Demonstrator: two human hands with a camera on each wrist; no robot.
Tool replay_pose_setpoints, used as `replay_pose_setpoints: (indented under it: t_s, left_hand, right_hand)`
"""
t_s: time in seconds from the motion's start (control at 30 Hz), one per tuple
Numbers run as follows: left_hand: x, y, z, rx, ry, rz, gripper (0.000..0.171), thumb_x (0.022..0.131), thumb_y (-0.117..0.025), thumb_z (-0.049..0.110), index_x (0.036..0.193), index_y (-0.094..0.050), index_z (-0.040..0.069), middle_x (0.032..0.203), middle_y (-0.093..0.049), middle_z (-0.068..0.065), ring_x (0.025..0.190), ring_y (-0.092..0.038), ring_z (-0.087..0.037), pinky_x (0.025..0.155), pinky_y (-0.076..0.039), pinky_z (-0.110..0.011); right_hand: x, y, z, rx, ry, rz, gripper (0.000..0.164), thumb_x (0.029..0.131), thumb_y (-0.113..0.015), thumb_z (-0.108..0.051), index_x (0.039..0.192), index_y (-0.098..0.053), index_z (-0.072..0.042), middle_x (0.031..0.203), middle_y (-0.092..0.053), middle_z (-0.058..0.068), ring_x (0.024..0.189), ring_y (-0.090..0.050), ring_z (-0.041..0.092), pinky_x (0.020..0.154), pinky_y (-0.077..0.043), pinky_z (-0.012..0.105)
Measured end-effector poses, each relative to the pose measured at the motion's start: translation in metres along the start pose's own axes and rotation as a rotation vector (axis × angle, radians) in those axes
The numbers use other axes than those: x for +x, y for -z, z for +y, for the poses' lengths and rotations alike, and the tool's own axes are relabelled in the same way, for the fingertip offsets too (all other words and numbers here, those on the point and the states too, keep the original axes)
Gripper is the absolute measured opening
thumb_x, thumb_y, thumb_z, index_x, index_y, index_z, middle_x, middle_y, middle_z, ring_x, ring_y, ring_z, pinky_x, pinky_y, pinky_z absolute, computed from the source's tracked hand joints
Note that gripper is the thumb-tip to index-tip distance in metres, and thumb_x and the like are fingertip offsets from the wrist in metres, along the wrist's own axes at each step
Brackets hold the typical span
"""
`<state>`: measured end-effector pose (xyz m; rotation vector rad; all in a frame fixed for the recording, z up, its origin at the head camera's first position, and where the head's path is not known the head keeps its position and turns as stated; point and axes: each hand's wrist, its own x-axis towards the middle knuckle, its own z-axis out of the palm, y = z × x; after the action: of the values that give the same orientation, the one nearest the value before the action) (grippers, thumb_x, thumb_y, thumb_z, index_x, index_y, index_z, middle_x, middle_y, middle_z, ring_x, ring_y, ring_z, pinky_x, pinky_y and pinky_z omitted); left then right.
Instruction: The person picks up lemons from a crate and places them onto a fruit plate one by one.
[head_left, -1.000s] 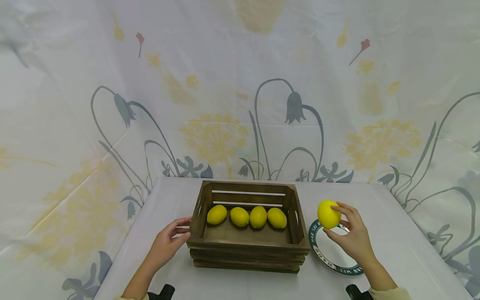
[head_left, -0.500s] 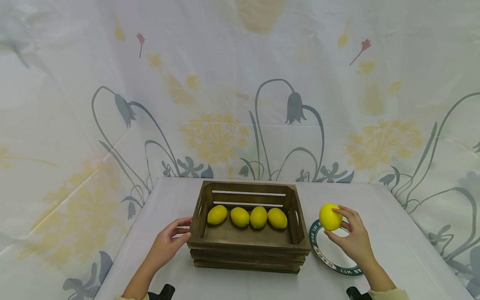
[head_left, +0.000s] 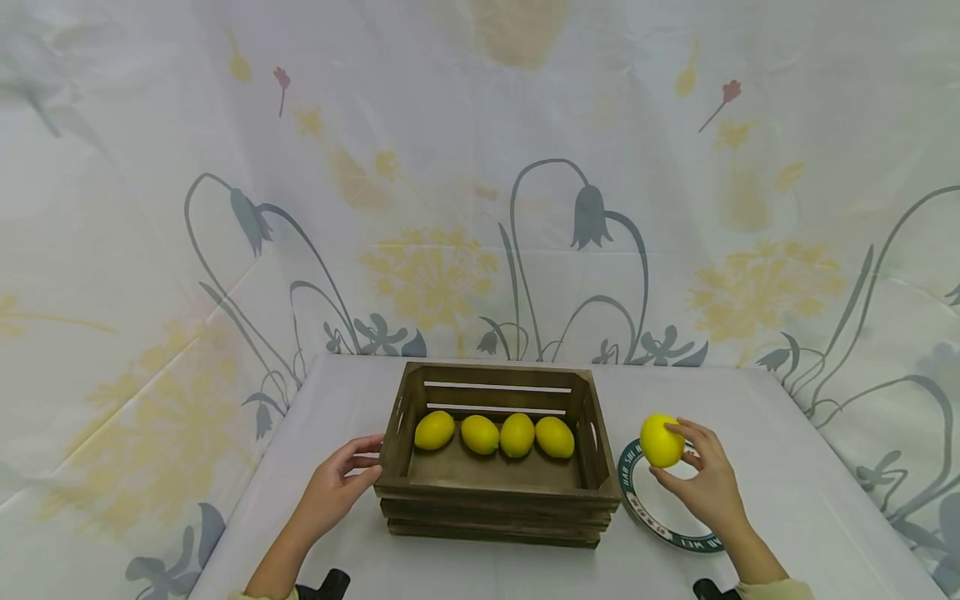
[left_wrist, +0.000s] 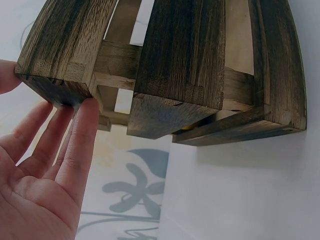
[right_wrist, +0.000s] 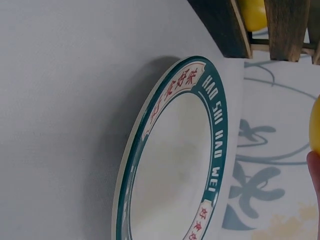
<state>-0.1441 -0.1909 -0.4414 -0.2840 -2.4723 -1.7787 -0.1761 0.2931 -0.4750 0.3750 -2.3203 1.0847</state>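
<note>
Right hand (head_left: pixel 703 485) pinching lemon (head_left: pixel 662 442) between thumb and fingertips; plate (right_wrist: pixel 172 165) below those fingers. Left hand (head_left: pixel 334 490), fingers loosely extended, tips touching crate (head_left: pixel 495 515). Between hands, four lemons (head_left: pixel 480 434) already lie in crate; held one not yet set down.

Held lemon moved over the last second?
Yes, slightly: the lemon in the right hand is lower in the head view, judged against the crate.

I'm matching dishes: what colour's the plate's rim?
The rim is green with white and red lettering, clearest in right wrist view.
</note>
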Motion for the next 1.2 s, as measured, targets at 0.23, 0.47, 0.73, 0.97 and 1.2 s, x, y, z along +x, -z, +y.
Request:
replay_pose_setpoints:
  t_s: [0.23, 0.47, 0.73, 0.97, 1.2]
  left_hand:
    - [0.0, 0.0, 0.0, 0.002, 0.01, 0.003, 0.038, 0.088, -0.064, 0.007, 0.124, -0.054, -0.001, 0.124, -0.055, -0.015, 0.102, -0.057, -0.026, 0.078, -0.049, -0.02]
    - [0.0, 0.0, 0.0, -0.001, 0.006, 0.005, 0.038, 0.088, -0.063, 0.006, 0.124, -0.054, -0.001, 0.123, -0.055, -0.015, 0.102, -0.057, -0.026, 0.078, -0.049, -0.021]
    - [0.0, 0.0, -0.001, -0.003, 0.001, 0.005, 0.038, 0.088, -0.064, 0.007, 0.123, -0.055, -0.001, 0.123, -0.056, -0.015, 0.101, -0.058, -0.026, 0.078, -0.049, -0.021]
    - [0.0, 0.0, -0.001, -0.007, -0.002, 0.0, 0.038, 0.088, -0.063, 0.007, 0.124, -0.055, -0.001, 0.123, -0.055, -0.015, 0.101, -0.058, -0.025, 0.078, -0.049, -0.021]
    - [0.0, 0.0, 0.0, -0.004, 0.006, 0.0, 0.038, 0.088, -0.064, 0.007, 0.124, -0.055, 0.0, 0.124, -0.055, -0.014, 0.102, -0.057, -0.026, 0.078, -0.049, -0.021]
  right_hand:
    - [-0.004, 0.001, 0.004, -0.025, -0.045, -0.026, 0.067, 0.056, -0.081, 0.015, 0.116, -0.052, 0.007, 0.123, -0.041, 0.025, 0.108, -0.046, 0.029, 0.079, -0.035, 0.001]
    - [-0.007, 0.001, 0.012, -0.029, -0.07, -0.049, 0.066, 0.058, -0.081, 0.014, 0.117, -0.051, 0.007, 0.122, -0.041, 0.026, 0.104, -0.047, 0.043, 0.077, -0.035, 0.0]
    - [-0.01, -0.002, 0.02, -0.04, -0.136, -0.06, 0.065, 0.061, -0.079, 0.013, 0.119, -0.049, 0.007, 0.121, -0.041, 0.025, 0.104, -0.047, 0.042, 0.077, -0.041, 0.005]
    - [-0.009, -0.005, 0.025, -0.072, -0.142, -0.088, 0.065, 0.062, -0.079, 0.011, 0.12, -0.049, 0.007, 0.121, -0.041, 0.025, 0.104, -0.047, 0.043, 0.076, -0.051, 0.035]
    - [-0.008, -0.01, 0.031, -0.101, -0.176, -0.129, 0.064, 0.065, -0.078, 0.008, 0.121, -0.048, 0.005, 0.121, -0.04, 0.026, 0.105, -0.046, 0.047, 0.076, -0.048, 0.049]
